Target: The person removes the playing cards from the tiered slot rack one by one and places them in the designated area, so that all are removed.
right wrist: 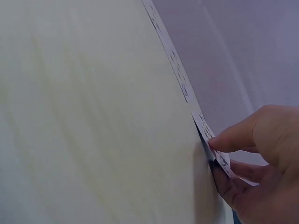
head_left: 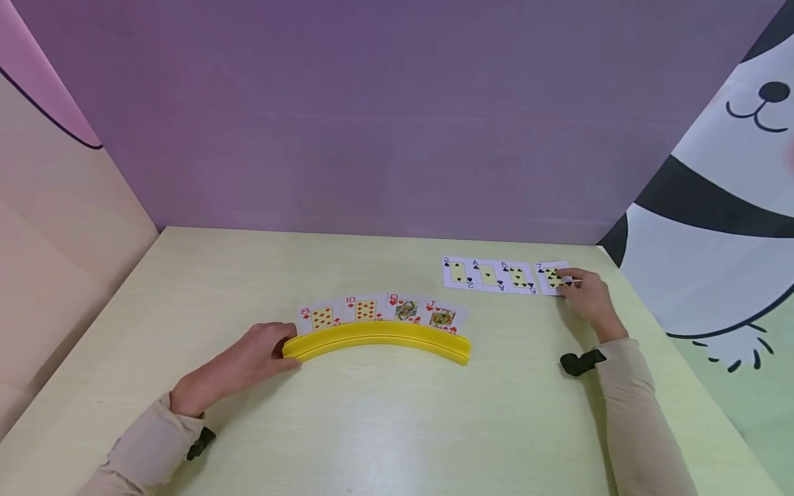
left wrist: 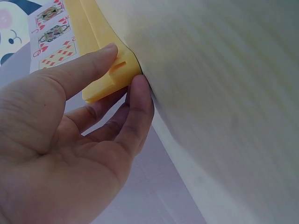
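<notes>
A yellow curved card holder (head_left: pixel 378 333) stands on the table with several red-suit playing cards (head_left: pixel 366 310) upright in it: an eight, a ten, a queen and a jack. My left hand (head_left: pixel 257 355) grips the holder's left end, thumb on the near face and fingers behind and under it in the left wrist view. At the back right, my right hand (head_left: pixel 589 300) pinches a black seven playing card (head_left: pixel 548 277) by its right edge, thumb above and fingers beneath. In the right wrist view the seven's near edge is lifted, with a shadow under it.
Left of the seven, a row of black-suit cards (head_left: pixel 488 275), a two, an ace and a five, lies face up near the table's back edge. A purple wall (head_left: pixel 384 124) rises behind the table (head_left: pixel 372 427); a panda-patterned panel (head_left: pixel 732 193) stands at the right.
</notes>
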{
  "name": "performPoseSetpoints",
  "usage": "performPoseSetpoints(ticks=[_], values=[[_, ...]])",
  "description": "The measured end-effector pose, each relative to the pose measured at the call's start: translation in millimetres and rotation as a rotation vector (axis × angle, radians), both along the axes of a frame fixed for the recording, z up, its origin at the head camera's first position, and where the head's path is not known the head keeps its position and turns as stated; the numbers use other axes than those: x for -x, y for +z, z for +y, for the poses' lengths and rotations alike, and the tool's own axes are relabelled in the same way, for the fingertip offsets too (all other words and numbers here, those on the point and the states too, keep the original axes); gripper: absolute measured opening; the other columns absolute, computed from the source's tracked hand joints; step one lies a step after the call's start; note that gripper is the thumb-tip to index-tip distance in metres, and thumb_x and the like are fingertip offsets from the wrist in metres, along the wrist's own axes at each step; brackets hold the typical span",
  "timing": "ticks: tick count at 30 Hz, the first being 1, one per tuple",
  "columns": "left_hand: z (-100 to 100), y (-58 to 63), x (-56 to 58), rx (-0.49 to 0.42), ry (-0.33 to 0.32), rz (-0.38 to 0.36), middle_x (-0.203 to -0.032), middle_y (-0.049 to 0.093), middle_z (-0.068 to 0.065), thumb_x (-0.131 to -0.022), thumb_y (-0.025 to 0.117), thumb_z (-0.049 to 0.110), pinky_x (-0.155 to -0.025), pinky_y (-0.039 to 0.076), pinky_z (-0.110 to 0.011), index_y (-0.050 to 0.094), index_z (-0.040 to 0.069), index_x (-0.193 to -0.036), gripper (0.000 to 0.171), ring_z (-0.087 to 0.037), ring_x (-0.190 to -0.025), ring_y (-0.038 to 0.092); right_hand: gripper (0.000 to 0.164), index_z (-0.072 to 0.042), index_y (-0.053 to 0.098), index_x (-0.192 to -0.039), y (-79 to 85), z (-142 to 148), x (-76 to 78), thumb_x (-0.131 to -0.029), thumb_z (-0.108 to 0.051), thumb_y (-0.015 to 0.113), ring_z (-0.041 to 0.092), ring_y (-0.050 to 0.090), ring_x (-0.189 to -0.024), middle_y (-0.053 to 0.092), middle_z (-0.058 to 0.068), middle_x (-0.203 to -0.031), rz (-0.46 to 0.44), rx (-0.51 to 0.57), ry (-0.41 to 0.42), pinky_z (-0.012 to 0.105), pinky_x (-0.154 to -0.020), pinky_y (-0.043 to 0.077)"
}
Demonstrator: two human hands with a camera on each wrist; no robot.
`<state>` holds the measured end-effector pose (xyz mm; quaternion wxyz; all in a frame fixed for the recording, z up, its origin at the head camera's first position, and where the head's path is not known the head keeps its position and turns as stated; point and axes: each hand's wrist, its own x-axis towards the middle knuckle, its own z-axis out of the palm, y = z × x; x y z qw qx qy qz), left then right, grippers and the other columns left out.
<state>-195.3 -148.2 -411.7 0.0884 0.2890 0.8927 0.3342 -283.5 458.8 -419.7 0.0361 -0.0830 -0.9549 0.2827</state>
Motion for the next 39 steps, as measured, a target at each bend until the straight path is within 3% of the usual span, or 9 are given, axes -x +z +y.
performPoseSetpoints(ticks=[6, 10, 19, 31, 39], values=[[1.1, -0.8, 0.5, 0.01, -0.001, 0.01, -0.083, 0.056, 0.0, -0.084, 0.079, 0.007, -0.059, 0.042, -0.021, 0.059, 0.005, -0.093, 0.022, -0.014, -0.072, 0.05, 0.044, 0.009, 0.051, -0.137, 2.5, -3.5, -0.3, -0.096, -0.007, 0.056, 0.043, 0.043, -0.108, 0.042, 0.039, -0.138, 0.007, -0.086, 0.08, 0.056, -0.09, 0.036], [1.4, -0.6, 0.2, 0.009, -0.003, 0.006, -0.084, 0.057, 0.0, -0.085, 0.078, 0.006, -0.059, 0.042, -0.021, 0.059, 0.005, -0.094, 0.022, -0.014, -0.072, 0.05, 0.044, 0.009, 0.051, -0.136, 3.6, -5.1, -2.1, -0.095, -0.005, 0.056, 0.048, 0.042, -0.12, 0.039, 0.04, -0.141, 0.007, -0.084, 0.101, 0.062, -0.099, 0.033], [1.4, 1.1, -0.5, 0.008, -0.005, -0.002, -0.084, 0.057, 0.0, -0.085, 0.078, 0.007, -0.06, 0.042, -0.021, 0.059, 0.005, -0.095, 0.021, -0.014, -0.073, 0.05, 0.042, 0.011, 0.054, -0.133, 1.9, -6.7, -0.8, -0.094, -0.003, 0.058, 0.055, 0.039, -0.128, 0.041, 0.041, -0.139, 0.037, -0.118, 0.121, 0.065, -0.102, 0.03], [1.5, 0.5, -0.3, 0.011, 0.009, 0.003, -0.083, 0.056, 0.0, -0.085, 0.078, 0.006, -0.06, 0.041, -0.022, 0.059, 0.005, -0.095, 0.022, -0.014, -0.072, 0.05, 0.038, 0.01, 0.057, -0.13, 2.6, -10.2, -0.8, -0.095, -0.004, 0.057, 0.048, 0.051, -0.108, 0.045, 0.04, -0.136, 0.054, -0.146, 0.141, 0.06, -0.09, 0.041], [1.5, 2.4, -2.0, 0.013, 0.015, -0.005, -0.085, 0.057, -0.001, -0.085, 0.079, 0.007, -0.06, 0.042, -0.022, 0.059, 0.005, -0.096, 0.023, -0.015, -0.074, 0.051, 0.043, 0.007, 0.051, -0.137, 8.0, -10.9, 0.2, -0.097, -0.008, 0.056, 0.055, 0.049, -0.117, 0.042, 0.04, -0.139, 0.039, -0.092, 0.129, 0.064, -0.095, 0.04]])
